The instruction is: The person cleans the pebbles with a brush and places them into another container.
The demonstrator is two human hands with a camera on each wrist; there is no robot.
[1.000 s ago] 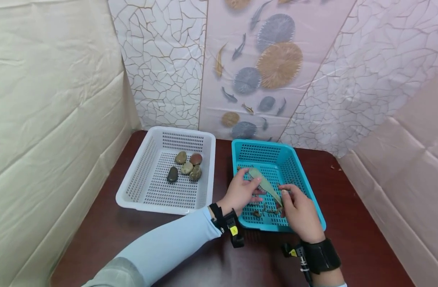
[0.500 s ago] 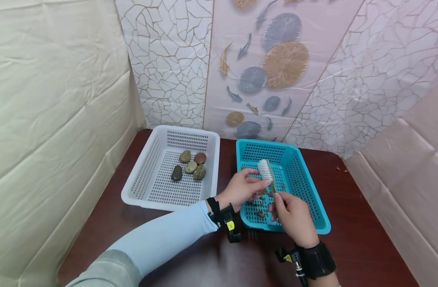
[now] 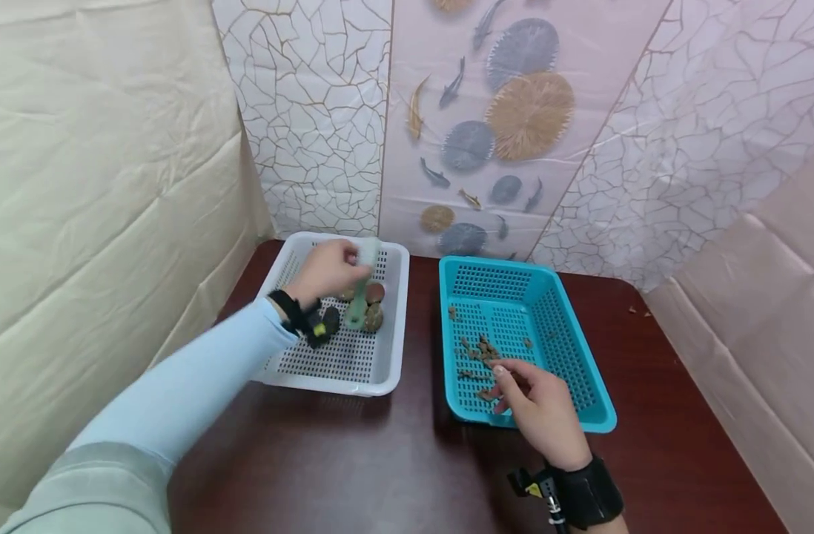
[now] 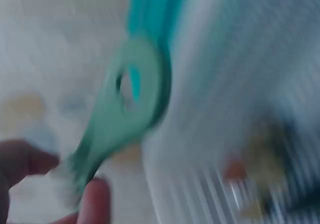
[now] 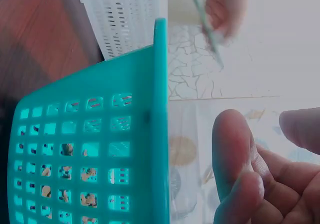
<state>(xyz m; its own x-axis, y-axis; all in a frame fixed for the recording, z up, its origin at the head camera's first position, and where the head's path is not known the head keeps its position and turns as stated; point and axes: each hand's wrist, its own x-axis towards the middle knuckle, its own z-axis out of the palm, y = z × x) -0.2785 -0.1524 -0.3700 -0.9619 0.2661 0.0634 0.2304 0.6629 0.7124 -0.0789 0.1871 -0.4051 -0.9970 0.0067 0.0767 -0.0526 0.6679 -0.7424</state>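
My left hand [image 3: 327, 268] pinches a pale green brush [image 3: 356, 310] near its white-bristled head, above the white basket [image 3: 374, 388]. The brush handle, with an oval hole at its end, points down over several stones [image 3: 374, 317] in the head view. Motion blurs the left wrist view, where the handle [image 4: 107, 126] extends from between thumb and fingers. My right hand [image 3: 546, 408] hovers over the near side of the teal basket [image 3: 490, 278] with fingers loosely bent and nothing between them. Dry brown bits [image 3: 485, 348] are scattered inside that basket.
The two baskets stand side by side on a dark red-brown table [image 3: 414, 460], with a narrow gap between them. Cream cloth [image 3: 100, 185] walls the left side, and a patterned backdrop [image 3: 474, 178] rises behind. A few crumbs [image 3: 637, 310] lie at the right.
My left hand has carried the brush left from the teal basket to above the white one. My right hand has let go of the brush handle and stays over the teal basket.
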